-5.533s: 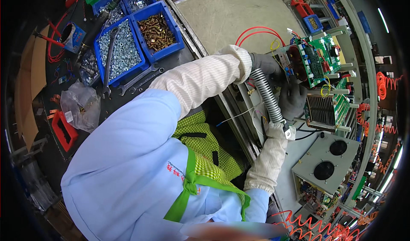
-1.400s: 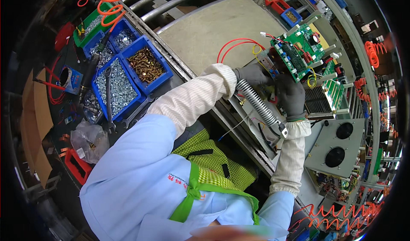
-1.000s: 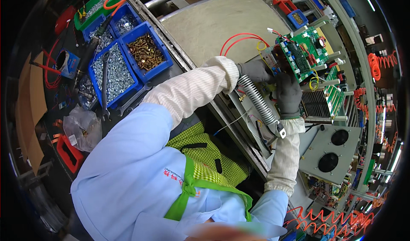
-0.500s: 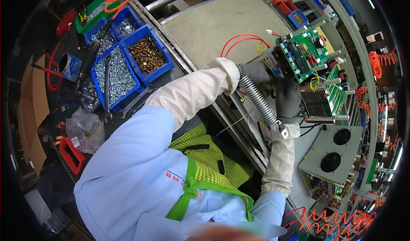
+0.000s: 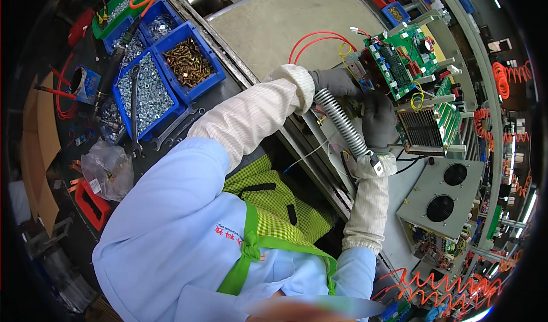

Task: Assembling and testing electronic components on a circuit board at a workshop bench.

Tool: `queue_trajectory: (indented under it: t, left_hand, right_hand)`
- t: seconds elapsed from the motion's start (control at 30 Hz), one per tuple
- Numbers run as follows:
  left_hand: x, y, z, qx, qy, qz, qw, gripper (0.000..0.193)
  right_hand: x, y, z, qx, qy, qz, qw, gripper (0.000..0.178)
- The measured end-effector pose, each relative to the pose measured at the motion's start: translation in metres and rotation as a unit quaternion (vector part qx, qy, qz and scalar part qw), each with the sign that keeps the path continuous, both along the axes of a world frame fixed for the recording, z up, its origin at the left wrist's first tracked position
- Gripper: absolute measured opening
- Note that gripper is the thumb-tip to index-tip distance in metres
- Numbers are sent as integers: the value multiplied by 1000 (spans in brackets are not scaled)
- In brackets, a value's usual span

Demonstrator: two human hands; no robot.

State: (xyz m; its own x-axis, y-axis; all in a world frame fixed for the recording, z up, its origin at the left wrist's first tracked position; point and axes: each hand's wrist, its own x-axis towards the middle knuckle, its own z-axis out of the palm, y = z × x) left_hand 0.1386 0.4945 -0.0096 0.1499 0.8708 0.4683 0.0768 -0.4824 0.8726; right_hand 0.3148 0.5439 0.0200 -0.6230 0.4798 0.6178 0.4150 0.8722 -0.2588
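Both my hands wear grey gloves and are close together at the near side of an electronic unit with a green circuit board [image 5: 399, 62]. My left hand [image 5: 338, 83] reaches in beside a small metal-plated part with wires [image 5: 359, 73]; its fingertips are hidden. My right hand [image 5: 379, 119] is bent, with fingers curled in toward the unit near a finned heat sink [image 5: 421, 131]; what they grip, if anything, cannot be seen. A steel coil spring [image 5: 342, 122] crosses in front of both hands and hides part of them. Two red wires [image 5: 311, 39] arch from the unit.
At left stand blue bins of washers [image 5: 145, 96] and brass-coloured screws [image 5: 188, 62], with wrenches [image 5: 177, 129] beside them. A grey housing with two fans [image 5: 442, 193] stands at right. A rail edge [image 5: 228, 53] runs between bench and work surface.
The whole view has shifted slightly, so things sit a little farther left and up or down. Both hands stay at the same place on the unit.
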Motion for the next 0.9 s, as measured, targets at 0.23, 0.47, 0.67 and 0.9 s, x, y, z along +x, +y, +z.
queue_trajectory:
  t: [0.23,0.47,0.67,0.9]
  left_hand:
    - [-10,2,-6,-57,71,-11,996,35]
    - [-4,10,-25,40,89,56,994,36]
    - [-2,15,-27,-89,-7,53,995,41]
    - [-10,5,-18,-91,280,4,956,43]
  right_hand:
    - [-1,-5,4,-1,-7,3,1000,14]
    - [-4,-11,3,11,-32,-45,998,14]
    - [-10,-13,1,34,-55,-106,992,18]
    - [-5,-6,6,-16,-33,-21,999,16]
